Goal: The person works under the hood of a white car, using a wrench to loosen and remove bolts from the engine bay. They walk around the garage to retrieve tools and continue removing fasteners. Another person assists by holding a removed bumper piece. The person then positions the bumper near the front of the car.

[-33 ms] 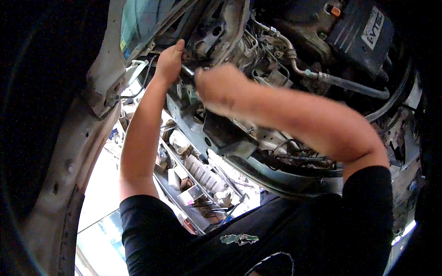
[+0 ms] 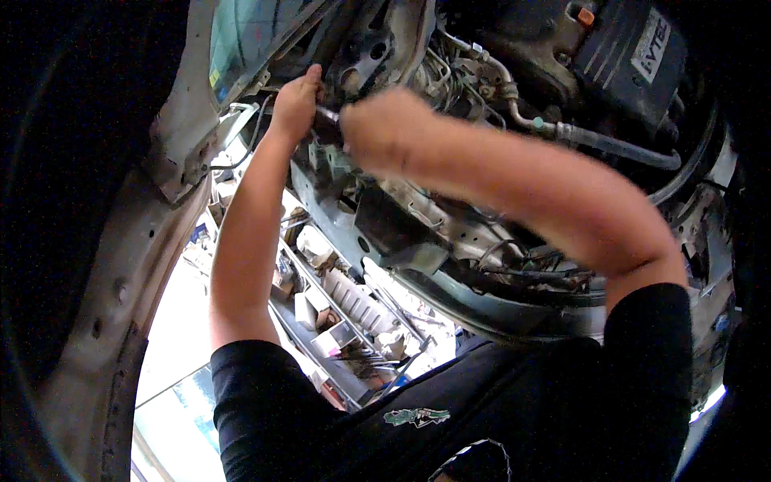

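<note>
R hand [image 2: 381, 132] sits a bit higher than in the earlier frame, w/ its forearm swung up too, baring more pale metalwork [image 2: 419, 210] below it; L hand [image 2: 295, 108] barely shifts. Thing in play = silver shaft [image 2: 328, 115], only a short stretch visible, in the gap btwn the 2 hands, over the corner of the engine bay near the glass pane [image 2: 245, 40].

Relation that counts: shaft's long axis slants upper L to lower R, i.e. hand to hand. From R fist it lies L & slightly up; from L hand it's just off the R edge. R forearm comes in from the R, approx in line w/ that slant; L forearm rises steeply, crossing it at a wide angle. Both hands are right at it, so can't call one nearer.

Grip: R fingers curled into a fist w/ the shaft running into it, so it reads as clenched on that end, tho blurred. L thumb points up, other fingers mostly hidden; can't tell if they pinch the shaft or just steady smth beside it. Shaft's far tip hidden too.

Engine cover [image 2: 614, 68] & grey hose [image 2: 606, 145] sit well apart, off to the R.
</note>
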`<state>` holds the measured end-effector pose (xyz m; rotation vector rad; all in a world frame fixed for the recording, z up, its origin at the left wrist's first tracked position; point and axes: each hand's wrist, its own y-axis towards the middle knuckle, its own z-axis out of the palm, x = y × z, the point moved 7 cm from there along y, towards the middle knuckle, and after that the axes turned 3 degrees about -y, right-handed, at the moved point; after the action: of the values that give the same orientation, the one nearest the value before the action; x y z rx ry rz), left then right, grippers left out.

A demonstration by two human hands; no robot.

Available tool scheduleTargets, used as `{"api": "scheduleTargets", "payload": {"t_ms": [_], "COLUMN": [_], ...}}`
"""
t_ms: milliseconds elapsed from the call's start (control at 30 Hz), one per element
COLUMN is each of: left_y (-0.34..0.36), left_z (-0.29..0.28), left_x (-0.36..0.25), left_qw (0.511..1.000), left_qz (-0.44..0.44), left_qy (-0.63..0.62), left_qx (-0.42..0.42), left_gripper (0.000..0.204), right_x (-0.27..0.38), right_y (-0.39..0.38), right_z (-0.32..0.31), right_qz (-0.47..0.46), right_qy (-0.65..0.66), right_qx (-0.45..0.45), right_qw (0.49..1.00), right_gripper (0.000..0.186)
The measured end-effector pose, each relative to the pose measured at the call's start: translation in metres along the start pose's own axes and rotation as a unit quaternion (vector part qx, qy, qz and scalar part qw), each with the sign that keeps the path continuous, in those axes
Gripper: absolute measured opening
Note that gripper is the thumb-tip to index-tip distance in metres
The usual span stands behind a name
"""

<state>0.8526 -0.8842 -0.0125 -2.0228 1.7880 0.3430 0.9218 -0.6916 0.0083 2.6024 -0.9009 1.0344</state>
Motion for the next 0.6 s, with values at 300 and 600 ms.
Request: {"api": "scheduleTargets", "payload": {"t_ms": [300,600], "left_y": [0.001,-0.002], "left_z": [-0.002,-0.005], "left_x": [-0.013,-0.006], "left_qw": [0.995,0.996], "left_qz": [-0.046,-0.021], "left_qy": [0.045,-0.035], "left_qx": [-0.077,-0.084], "left_gripper": [0.069,0.061], "right_x": [-0.060,-0.054], "right_y": [0.047,0.048], "right_z": [-0.044,-0.054], "right_qz": [-0.020,-0.049], "right_qy": [-0.149,-0.185], "right_qx": [-0.080,-0.133], "right_qw": [0.985,0.972], "right_gripper": [0.016,0.017]}}
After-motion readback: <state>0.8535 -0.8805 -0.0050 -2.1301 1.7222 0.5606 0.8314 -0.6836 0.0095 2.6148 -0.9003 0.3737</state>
